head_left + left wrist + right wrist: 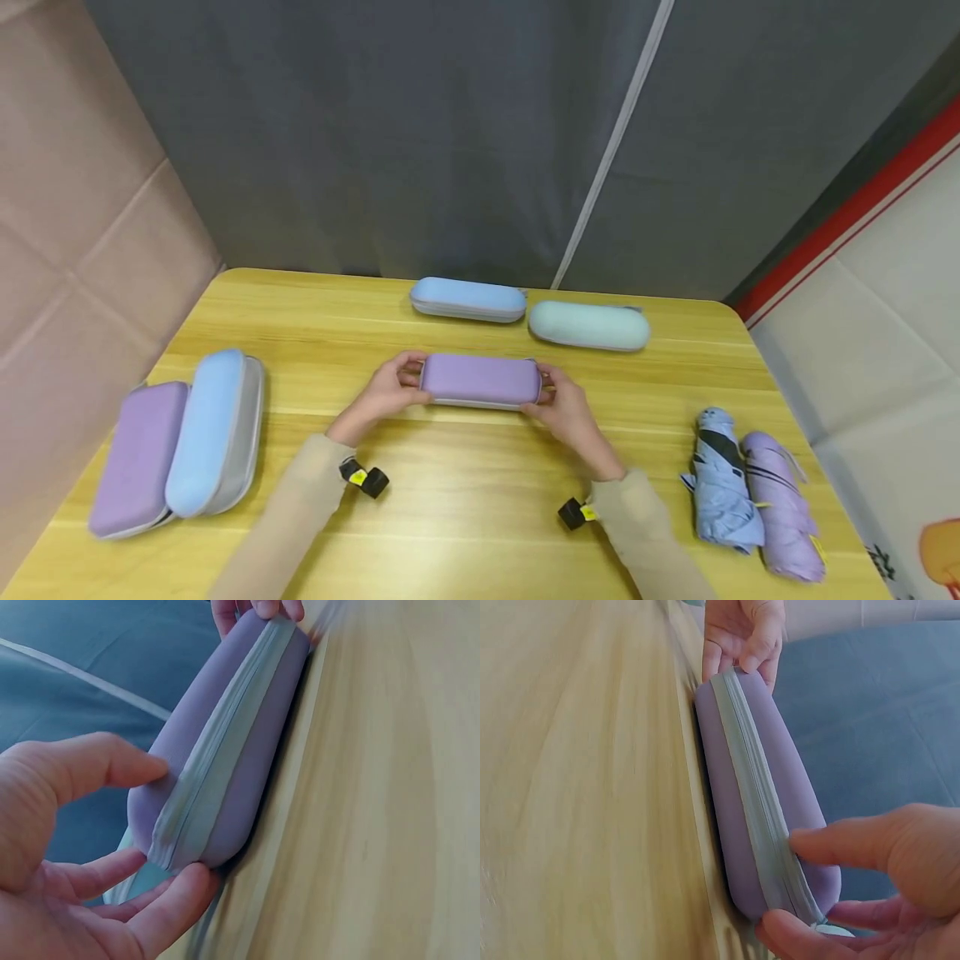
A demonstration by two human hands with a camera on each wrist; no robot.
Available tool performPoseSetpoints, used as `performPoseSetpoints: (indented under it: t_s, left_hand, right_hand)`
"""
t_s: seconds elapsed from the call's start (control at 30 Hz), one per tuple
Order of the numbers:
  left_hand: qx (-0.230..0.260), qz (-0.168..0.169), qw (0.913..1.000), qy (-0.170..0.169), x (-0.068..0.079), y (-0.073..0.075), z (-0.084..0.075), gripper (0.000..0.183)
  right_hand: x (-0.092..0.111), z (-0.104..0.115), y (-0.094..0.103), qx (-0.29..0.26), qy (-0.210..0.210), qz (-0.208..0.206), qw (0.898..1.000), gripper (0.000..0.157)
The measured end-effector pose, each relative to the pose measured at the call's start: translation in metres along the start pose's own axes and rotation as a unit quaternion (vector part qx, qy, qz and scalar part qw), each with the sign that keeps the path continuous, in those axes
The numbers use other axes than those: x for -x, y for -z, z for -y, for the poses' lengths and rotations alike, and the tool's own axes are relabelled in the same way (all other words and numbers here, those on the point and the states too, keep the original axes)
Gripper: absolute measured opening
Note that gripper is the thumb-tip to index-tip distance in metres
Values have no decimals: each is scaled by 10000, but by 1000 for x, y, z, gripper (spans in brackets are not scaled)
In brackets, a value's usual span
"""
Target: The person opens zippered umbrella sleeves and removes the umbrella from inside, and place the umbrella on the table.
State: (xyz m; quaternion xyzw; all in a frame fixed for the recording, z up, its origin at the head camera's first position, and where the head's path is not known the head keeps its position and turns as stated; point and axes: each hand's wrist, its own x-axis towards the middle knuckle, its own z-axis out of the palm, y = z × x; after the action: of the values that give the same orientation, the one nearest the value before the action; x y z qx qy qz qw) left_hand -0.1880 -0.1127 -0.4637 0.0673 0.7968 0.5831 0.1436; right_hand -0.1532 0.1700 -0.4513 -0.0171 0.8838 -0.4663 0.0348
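A small purple zippered case (481, 379) lies crosswise between both hands near the middle of the wooden table (450, 517). At its left end my left hand (388, 390) grips it with curled fingers and thumb. My right hand (564, 410) holds the opposite end the same way. A pale grey zipper band (225, 742) runs along the case's near side, and the zip looks closed. In the right wrist view the thumb presses near that band on the case (731, 802). Whether its underside touches the table cannot be made out.
Behind it lie a small blue case (468, 298) and a mint case (588, 325). At the left, a larger blue case (206, 433) leans against a larger purple case (141, 458). Folded umbrellas, one blue (722, 492) and one lilac (783, 508), lie at the right. A grey curtain (412, 150) hangs behind.
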Motion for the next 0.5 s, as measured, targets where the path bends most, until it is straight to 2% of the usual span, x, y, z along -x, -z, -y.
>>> performPoseSetpoints:
  t_s: [0.1,0.17,0.23,0.33,0.4,0.5]
  left_hand:
    - [-192,58,9998,-74,2,5,0,66]
    - [-618,102,9975,-320,1,6,-2,68]
    - [-1226,115,9900,-683,0,5,-5,70]
    - [-2073,32,9706,-1223,-1,4,-10,75]
    - [-2320,-1,9625,-1403,-1,4,-11,76]
    - [-2308,52,9613,-1504,-2,4,-11,74]
  right_hand:
    - [-1,1,2,28,236,140,9996,57]
    - [-3,0,6,113,336,154,9993,45]
    - [-8,-2,10,238,396,156,9988,36]
    - [-17,-4,14,477,437,223,9977,32]
    - [-24,-5,15,579,451,299,9969,32]
    - [-34,-7,14,637,459,397,9961,31]
